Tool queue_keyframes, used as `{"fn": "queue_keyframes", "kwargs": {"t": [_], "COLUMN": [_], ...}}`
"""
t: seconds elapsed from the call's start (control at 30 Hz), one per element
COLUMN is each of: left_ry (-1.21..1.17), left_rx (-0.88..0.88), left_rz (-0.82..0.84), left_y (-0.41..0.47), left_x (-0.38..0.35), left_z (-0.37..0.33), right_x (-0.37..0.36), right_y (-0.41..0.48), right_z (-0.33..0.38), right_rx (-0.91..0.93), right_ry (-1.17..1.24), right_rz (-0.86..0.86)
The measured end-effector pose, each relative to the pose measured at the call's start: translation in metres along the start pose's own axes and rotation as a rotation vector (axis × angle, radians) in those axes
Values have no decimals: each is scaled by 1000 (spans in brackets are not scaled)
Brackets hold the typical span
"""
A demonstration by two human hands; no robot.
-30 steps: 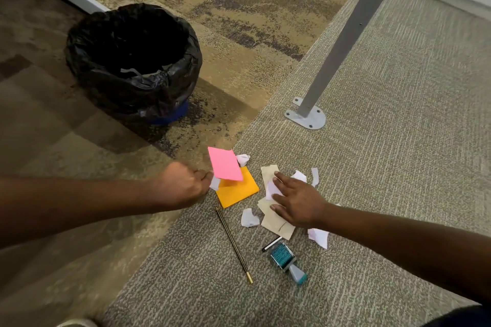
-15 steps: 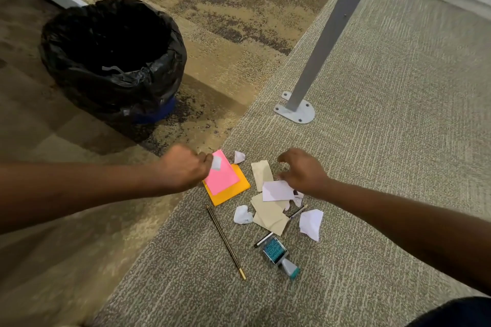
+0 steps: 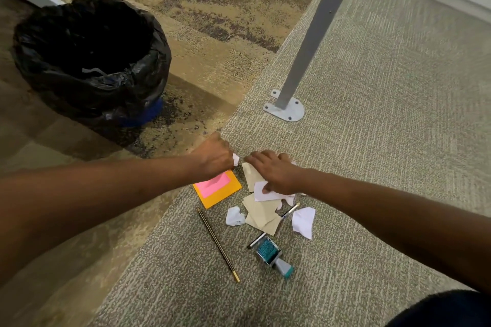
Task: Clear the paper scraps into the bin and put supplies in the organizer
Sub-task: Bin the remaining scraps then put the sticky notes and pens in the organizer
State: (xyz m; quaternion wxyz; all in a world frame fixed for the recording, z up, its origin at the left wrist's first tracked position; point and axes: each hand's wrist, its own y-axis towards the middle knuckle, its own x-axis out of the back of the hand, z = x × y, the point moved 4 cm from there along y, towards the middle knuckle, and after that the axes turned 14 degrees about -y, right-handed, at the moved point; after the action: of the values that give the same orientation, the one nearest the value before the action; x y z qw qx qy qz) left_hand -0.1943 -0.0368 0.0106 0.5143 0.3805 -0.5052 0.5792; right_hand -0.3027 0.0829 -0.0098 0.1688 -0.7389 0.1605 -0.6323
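Observation:
My left hand (image 3: 215, 159) is curled in a fist over the sticky notes and pinches a small white paper scrap (image 3: 235, 159). My right hand (image 3: 275, 170) lies on the pile of tan and white paper scraps (image 3: 261, 214), its thumb pressing a white piece (image 3: 263, 191); fingers reach toward the left hand. A pink sticky note (image 3: 214, 184) sits on an orange pad (image 3: 218, 194). More crumpled white scraps (image 3: 235, 216) (image 3: 303, 221) lie on the carpet. A black-lined bin (image 3: 90, 58) stands at the upper left.
A pencil (image 3: 218, 244), a black pen (image 3: 257, 240) and a teal stamp (image 3: 273, 256) lie on the carpet near me. A grey metal table leg (image 3: 313, 34) with a bolted foot plate (image 3: 285, 110) stands just beyond the pile. No organizer is in view.
The pink note that my left hand held up now lies on the orange pad. My left hand moved right with a small white scrap; my right hand shifted left over the pile.

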Motion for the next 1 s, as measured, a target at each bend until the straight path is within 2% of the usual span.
{"fn": "queue_keyframes", "kwargs": {"t": [0.1,0.2,0.3,0.43,0.57,0.7,0.9,1.0], "left_ry": [-12,-145,-206,-312,-285,-235,-264,-320], "left_rx": [42,124,129,203,212,191,194,208], "left_rz": [22,-15,-55,14,56,110,77,65], "left_y": [4,7,6,9,9,12,17,20], "left_x": [-4,-7,-11,-18,-17,-10,-7,-6], "left_z": [-2,-2,0,8,10,10,13,14], "right_x": [1,-1,-1,4,13,25,38,34], "right_y": [5,9,12,12,12,10,-19,-37], "right_z": [2,3,3,1,-3,-10,-50,-72], "right_rx": [23,-3,-18,-15,-76,-115,-318,-440], "right_ry": [-57,-54,6,151,317,365,574,697], "right_rz": [-12,2,14,40,45,4,-161,-179]}}
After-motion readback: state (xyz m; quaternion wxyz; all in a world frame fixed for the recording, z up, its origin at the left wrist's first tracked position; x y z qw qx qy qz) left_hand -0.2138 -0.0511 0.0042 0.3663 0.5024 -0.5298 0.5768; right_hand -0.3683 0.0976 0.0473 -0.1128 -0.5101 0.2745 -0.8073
